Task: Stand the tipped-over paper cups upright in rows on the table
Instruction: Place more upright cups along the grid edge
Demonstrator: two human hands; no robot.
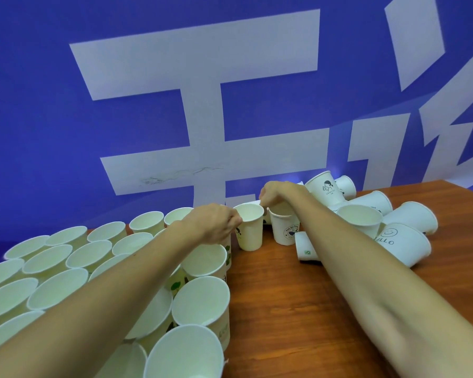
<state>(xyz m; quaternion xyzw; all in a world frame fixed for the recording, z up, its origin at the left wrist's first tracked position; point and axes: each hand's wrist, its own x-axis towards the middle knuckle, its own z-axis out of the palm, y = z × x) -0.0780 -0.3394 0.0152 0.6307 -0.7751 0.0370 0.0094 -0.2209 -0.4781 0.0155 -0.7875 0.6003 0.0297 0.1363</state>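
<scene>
White paper cups [248,227], upright and tipped

Backdrop: blue wall [66,132] filling the upper frame, printed with oversized pale grey-white character strokes [202,110]. Faint dark scuff marks [175,174] on one lower stroke. Below it, reddish-brown wood-grain table [284,296], its far right corner meeting the wall. Lighting even, slight glow near the table edge.
</scene>
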